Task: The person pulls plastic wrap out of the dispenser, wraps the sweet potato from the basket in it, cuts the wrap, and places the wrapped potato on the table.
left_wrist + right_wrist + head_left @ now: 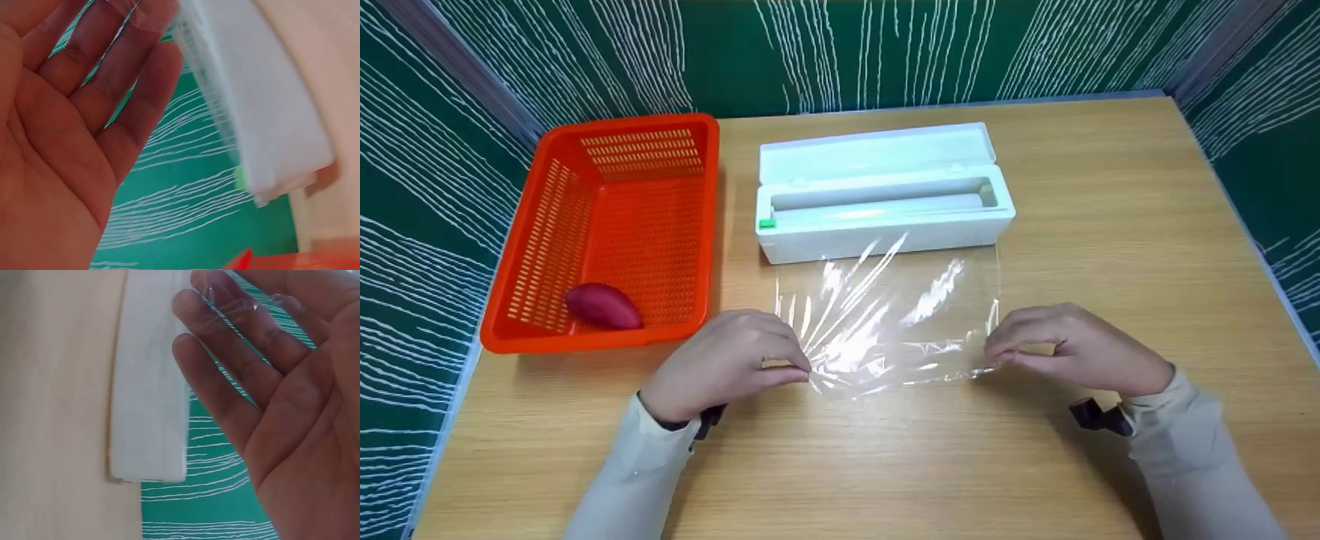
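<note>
Left hand (727,364) and right hand (1072,349) each pinch a near corner of the clear film (859,345), which stretches toward me from the white box (877,156) at 12 o'clock. At 10 o'clock, an orange basket (711,210) hems in my left hand; past my right hand, the surface (1200,270) runs on to its edge at 3 o'clock. Wrist views show my palms and straighter outer fingers; only the head view shows the white roll (919,204) inside the box.
</note>
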{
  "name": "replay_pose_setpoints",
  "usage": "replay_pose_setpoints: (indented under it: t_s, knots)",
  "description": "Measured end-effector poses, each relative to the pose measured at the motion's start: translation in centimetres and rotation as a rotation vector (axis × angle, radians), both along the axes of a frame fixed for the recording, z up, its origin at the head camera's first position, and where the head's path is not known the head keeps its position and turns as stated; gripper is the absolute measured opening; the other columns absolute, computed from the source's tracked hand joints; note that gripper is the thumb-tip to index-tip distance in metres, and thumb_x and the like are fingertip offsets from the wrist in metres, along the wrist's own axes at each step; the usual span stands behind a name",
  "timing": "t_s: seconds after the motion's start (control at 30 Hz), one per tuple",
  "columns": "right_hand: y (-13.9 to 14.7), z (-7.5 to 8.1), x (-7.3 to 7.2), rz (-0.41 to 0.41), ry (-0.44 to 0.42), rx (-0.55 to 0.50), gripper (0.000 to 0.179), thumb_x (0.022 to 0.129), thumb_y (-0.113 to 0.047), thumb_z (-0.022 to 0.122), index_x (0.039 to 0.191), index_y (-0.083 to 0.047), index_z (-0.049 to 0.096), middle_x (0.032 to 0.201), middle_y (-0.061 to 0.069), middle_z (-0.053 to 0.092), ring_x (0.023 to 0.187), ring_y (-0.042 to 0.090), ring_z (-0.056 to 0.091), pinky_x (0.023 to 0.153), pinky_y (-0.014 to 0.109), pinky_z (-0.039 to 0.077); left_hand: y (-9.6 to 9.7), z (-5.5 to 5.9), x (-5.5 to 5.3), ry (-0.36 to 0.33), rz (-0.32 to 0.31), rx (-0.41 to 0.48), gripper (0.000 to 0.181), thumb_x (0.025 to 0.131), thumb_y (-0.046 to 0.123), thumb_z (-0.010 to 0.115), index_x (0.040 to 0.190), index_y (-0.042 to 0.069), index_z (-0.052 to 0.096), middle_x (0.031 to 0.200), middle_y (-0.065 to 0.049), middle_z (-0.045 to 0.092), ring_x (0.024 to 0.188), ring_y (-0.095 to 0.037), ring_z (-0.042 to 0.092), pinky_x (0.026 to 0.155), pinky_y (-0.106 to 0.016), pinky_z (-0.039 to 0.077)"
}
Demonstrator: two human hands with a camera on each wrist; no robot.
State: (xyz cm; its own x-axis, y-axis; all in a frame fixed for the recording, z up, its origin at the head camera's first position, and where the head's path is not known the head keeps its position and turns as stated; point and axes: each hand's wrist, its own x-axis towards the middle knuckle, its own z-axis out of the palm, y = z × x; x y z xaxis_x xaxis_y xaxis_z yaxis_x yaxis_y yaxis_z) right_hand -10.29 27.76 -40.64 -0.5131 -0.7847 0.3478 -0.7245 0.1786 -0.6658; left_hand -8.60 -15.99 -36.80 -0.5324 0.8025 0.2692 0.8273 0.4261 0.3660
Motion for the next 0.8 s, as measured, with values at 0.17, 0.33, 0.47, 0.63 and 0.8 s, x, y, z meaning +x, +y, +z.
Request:
replay_pose_setpoints:
  t_s: [0.17, 0.33, 0.47, 0.63, 0.8]
  knots:
    - [-0.4, -1.2, 0.2, -0.009, -0.025, 0.067, 0.031, 0.089, 0.008, 0.074, 0.11, -0.014, 0.077, 0.105, 0.001, 0.076, 0.096, 0.016, 0.072, 0.093, 0.013, 0.05, 0.7, -1.9, -0.4, -0.056, -0.003, -0.065, 0.009, 0.093, 0.028, 0.079, 0.092, 0.02, 0.083, 0.087, 0.01, 0.075, 0.084, -0.007, 0.069, 0.079, -0.029, 0.056]
    - [-0.4, -1.8, 0.2, -0.064, 0.007, 0.141, 0.025, 0.092, 0.002, 0.073, 0.109, -0.016, 0.077, 0.103, -0.006, 0.075, 0.093, 0.013, 0.072, 0.089, 0.012, 0.051, 1.2, -3.0, -0.2, -0.059, 0.003, -0.116, 0.005, 0.09, 0.023, 0.081, 0.091, 0.019, 0.083, 0.086, 0.009, 0.075, 0.083, -0.008, 0.069, 0.078, -0.03, 0.056]
    - [-0.2, -1.8, 0.3, -0.15, 0.016, 0.246, 0.024, 0.093, -0.001, 0.073, 0.114, -0.012, 0.076, 0.106, -0.006, 0.076, 0.095, 0.011, 0.072, 0.085, 0.021, 0.056, 1.2, -3.5, -0.2, -0.053, 0.006, -0.155, 0.004, 0.09, 0.023, 0.082, 0.091, 0.019, 0.083, 0.086, 0.01, 0.074, 0.084, -0.01, 0.068, 0.078, -0.031, 0.056]
    - [-0.1, -1.7, 0.5, -0.175, 0.007, 0.304, 0.026, 0.094, -0.003, 0.073, 0.117, -0.013, 0.075, 0.108, -0.008, 0.075, 0.097, 0.01, 0.072, 0.083, 0.032, 0.06, 1.4, -4.1, -0.1, -0.071, 0.019, -0.21, 0.004, 0.091, 0.023, 0.082, 0.092, 0.019, 0.082, 0.089, 0.009, 0.074, 0.086, -0.012, 0.067, 0.08, -0.032, 0.056]
    - [-0.1, -2.0, 0.7, -0.15, 0.083, 0.321, 0.024, 0.092, -0.005, 0.076, 0.11, -0.021, 0.077, 0.108, -0.013, 0.072, 0.097, 0.007, 0.069, 0.082, 0.032, 0.059, 1.6, -4.8, 0.0, -0.048, 0.036, -0.247, 0.003, 0.09, 0.018, 0.08, 0.093, 0.019, 0.081, 0.09, 0.008, 0.073, 0.086, -0.014, 0.066, 0.08, -0.033, 0.056]
